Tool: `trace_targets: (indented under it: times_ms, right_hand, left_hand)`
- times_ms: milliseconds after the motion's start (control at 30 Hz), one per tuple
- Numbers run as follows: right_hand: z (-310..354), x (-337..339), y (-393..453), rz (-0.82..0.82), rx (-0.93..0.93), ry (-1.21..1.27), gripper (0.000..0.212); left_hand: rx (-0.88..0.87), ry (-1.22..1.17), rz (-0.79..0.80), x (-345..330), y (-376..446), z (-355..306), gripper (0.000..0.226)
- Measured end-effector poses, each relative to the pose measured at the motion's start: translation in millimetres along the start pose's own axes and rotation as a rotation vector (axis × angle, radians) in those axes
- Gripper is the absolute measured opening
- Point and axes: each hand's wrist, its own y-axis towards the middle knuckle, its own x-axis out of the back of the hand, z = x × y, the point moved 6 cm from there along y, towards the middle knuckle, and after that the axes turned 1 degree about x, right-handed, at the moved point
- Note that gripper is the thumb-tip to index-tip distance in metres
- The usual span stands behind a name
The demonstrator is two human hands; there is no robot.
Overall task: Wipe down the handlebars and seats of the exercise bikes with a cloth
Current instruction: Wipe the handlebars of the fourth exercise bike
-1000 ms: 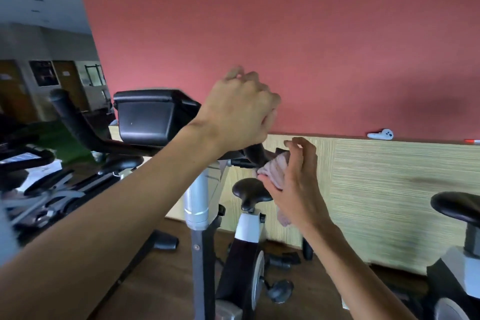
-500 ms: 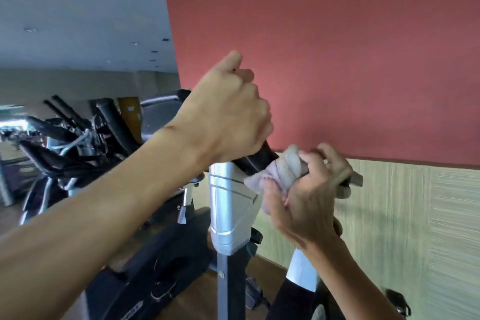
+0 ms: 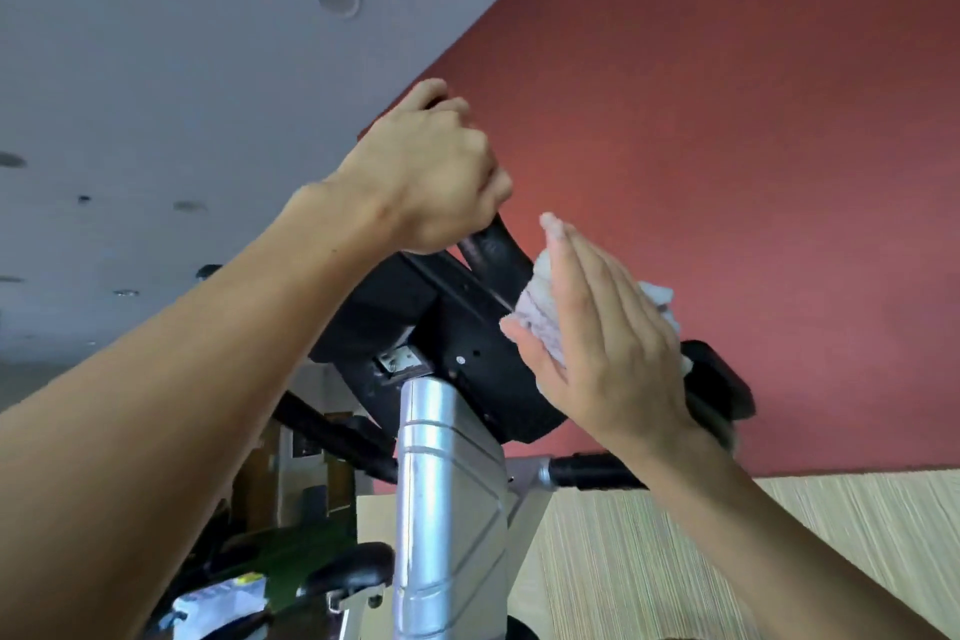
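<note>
Overhead, our left hand (image 3: 426, 172) grips the black handlebar (image 3: 493, 250). Our right hand (image 3: 597, 327), fingers straight, presses the pale cloth (image 3: 535, 312) against the console (image 3: 467, 327). We can read no lettering.

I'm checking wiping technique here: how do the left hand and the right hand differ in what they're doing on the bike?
The left hand is curled round the black handlebar, gripping it bare; the right hand lies with straight fingers, pressing the cloth against the bike. The left hand sits higher, the right hand lower and further right. Both touch the same bike's upper part.
</note>
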Motion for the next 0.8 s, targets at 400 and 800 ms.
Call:
trace_targets:
  times_ms: [400, 800]
  right_hand:
    - [6, -16, 13, -0.106, -0.050, 0.018, 0.070]
    - [21, -12, -14, -0.175, -0.104, -0.132, 0.064]
  left_hand:
    - [0.171, -0.456, -0.119, -9, -34, -9, 0.053]
    - [0.433, -0.833, -0.193, -3, -82, -76, 0.049]
